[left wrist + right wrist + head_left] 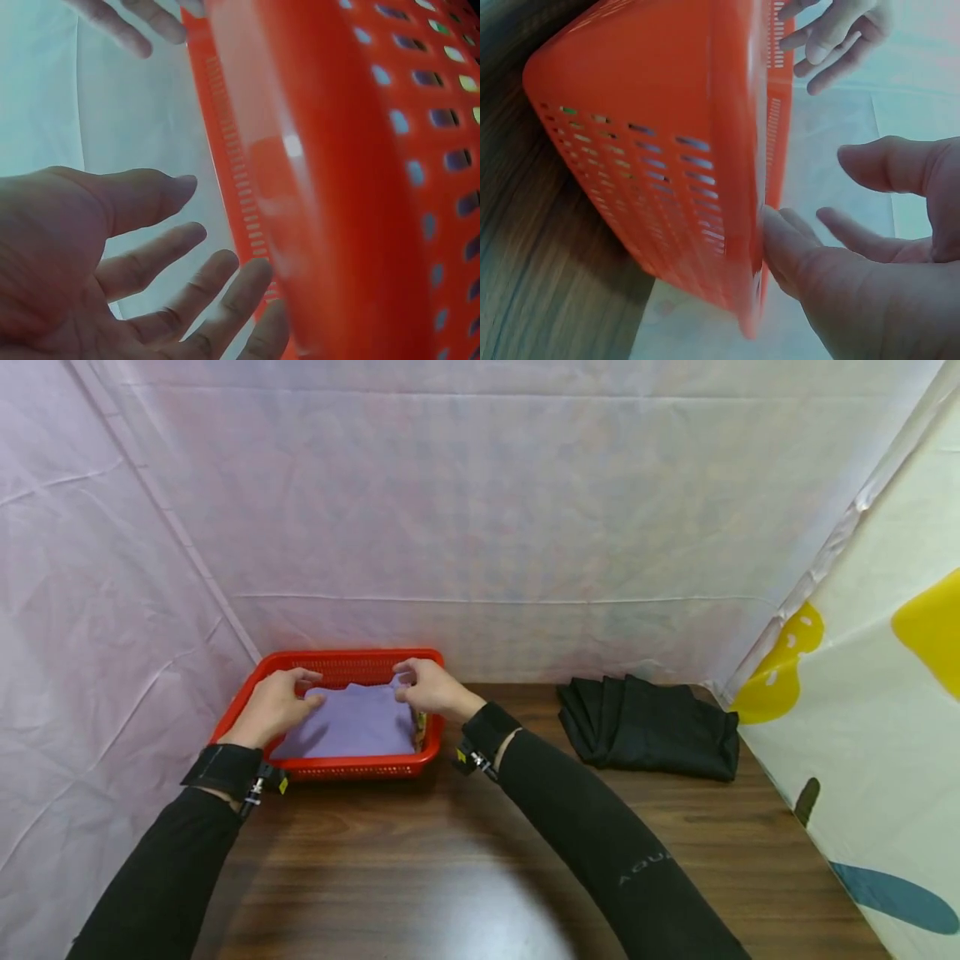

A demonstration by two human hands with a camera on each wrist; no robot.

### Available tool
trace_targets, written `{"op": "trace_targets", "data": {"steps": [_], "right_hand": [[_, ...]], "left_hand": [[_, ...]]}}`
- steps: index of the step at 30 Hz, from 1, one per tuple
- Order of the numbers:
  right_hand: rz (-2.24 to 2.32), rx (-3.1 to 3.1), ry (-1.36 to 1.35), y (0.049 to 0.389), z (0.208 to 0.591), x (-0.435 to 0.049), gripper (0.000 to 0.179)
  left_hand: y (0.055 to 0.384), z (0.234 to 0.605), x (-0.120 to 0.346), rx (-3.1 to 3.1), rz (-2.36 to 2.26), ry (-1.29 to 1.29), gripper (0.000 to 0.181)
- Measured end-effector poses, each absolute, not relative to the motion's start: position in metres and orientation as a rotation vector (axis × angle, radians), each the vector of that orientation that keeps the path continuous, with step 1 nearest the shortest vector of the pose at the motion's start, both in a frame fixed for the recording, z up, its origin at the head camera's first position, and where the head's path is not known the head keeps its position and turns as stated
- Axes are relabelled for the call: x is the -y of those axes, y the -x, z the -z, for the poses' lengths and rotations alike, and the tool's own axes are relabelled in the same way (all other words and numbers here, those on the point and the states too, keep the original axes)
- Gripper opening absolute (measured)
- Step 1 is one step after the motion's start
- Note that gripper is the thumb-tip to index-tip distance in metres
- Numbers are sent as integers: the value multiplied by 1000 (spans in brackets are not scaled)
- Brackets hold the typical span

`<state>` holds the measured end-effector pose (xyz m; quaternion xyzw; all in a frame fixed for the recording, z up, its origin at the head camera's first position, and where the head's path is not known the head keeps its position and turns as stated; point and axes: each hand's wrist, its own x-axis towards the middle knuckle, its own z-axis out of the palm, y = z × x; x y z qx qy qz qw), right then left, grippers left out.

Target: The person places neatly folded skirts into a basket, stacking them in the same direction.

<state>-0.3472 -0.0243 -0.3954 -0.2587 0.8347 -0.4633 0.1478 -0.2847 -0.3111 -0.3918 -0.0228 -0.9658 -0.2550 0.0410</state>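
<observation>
- The flat lilac cloth (360,727) lies inside the rectangular red plastic basket (348,767), covering most of its inside; the basket stands at the left of the brown wood-grain table (375,860).
- The cloth looks thin and matte, so it should be light, soft and limp, not fragile, with little slip against the fingers; it would probably fold or sag if lifted by one point.
- The best hold is likely a pinch at two opposite edges or upper corners, close to where the hands are.
- The left hand (273,706) is over the basket's left side, thumb and fingers spread wide with nothing between them.
- The right hand (435,687) is at the cloth's far right corner, its thumb apart from loosely bent fingers; no cloth shows between them in the right wrist view, and whether a fingertip touches the cloth I cannot tell.
- The basket's raised rim surrounds the cloth and limits a low approach from the sides; its perforated walls look fairly stiff.
- A strip of something patterned (421,731) shows beside the cloth's right edge, too small to identify.
- A folded black cloth (652,727) lies well apart on the right, out of the way.
- A pale fabric wall (480,510) rises just behind the basket, leaving little room there.
</observation>
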Motion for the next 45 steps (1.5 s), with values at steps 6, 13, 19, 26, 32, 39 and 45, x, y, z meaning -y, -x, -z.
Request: {"op": "trace_targets", "data": {"steps": [6,13,19,26,32,39,45], "right_hand": [[1320,-2451,827,347,395,13,52],[1334,-2481,876,348,393,1,51],[1365,-2463,896,350,394,-10,51],[1409,-2444,932,345,395,-25,49],[1419,-2471,918,341,403,-37,47],[1455,-2494,883,336,408,-51,46],[1473,-2522,908,331,414,-67,47]], "left_hand": [[284,392,304,2913,781,134,49],[283,389,294,2886,813,155,48],[280,387,279,2877,855,157,46],[276,389,265,2842,848,209,43],[273,392,253,2828,832,260,41],[271,393,235,2785,828,301,40],[267,397,218,2755,814,338,39]]}}
